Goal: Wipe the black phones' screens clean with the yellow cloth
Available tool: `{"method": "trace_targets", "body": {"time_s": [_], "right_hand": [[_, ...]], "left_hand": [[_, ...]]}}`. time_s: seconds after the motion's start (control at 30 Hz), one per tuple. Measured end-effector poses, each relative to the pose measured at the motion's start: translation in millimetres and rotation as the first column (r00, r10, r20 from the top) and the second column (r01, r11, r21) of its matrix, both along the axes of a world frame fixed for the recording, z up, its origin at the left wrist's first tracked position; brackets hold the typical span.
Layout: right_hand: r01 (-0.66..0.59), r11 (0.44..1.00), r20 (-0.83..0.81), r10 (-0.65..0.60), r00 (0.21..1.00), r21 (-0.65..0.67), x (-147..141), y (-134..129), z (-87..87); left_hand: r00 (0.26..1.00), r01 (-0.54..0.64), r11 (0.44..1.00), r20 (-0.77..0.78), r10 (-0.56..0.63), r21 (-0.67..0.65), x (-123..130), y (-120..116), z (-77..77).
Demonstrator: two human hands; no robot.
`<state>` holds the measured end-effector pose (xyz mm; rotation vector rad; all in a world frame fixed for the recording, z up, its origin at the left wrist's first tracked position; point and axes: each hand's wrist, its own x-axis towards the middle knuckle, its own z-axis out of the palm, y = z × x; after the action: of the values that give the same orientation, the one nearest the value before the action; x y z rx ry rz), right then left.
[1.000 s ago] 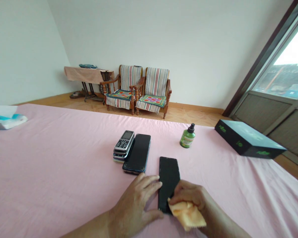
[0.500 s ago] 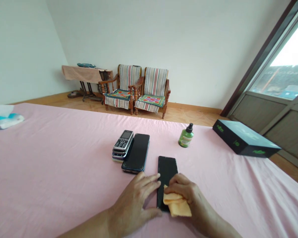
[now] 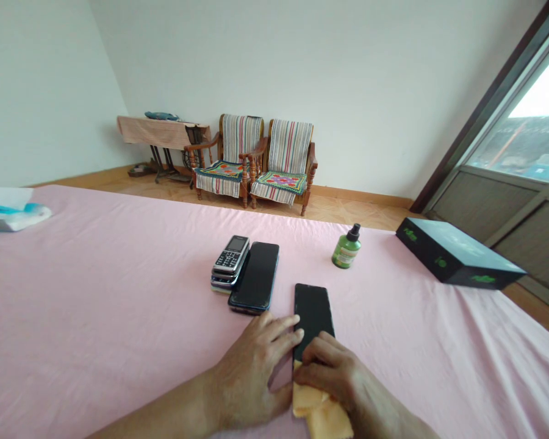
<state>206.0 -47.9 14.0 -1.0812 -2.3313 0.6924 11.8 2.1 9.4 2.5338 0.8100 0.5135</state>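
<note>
The phone lies flat on the pink sheet. Your right hand, its fingers bunched around the cloth, has slid to the phone's near end, so that end seems to be getting the rubbing now. Your left hand stays open, 2 fingertips against the phone's left edge. Left of the phone sits a pile of phones; beyond it, rightward, stands a bottle
</note>
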Motion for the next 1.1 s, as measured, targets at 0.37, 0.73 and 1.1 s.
{"method": "trace_targets", "body": {"time_s": [0.37,0.73,1.1], "right_hand": [[-0.041,0.995,-0.008,0.041,0.999,-0.093,16.3,-0.9,13.6],[-0.032,0.997,0.004,0.033,0.999,-0.072,7.1,-0.1,12.8],[-0.001,0.985,-0.054,-0.008,0.998,-0.175,2.7,-0.9,15.3]], "left_hand": [[0.997,0.019,1.000,-0.069,-0.018,0.010,-0.2,-0.4,1.5],[0.997,0.041,0.999,-0.073,-0.039,0.024,0.1,-1.9,3.6],[0.997,0.062,0.997,-0.044,-0.060,0.047,0.6,0.7,1.5]]}}
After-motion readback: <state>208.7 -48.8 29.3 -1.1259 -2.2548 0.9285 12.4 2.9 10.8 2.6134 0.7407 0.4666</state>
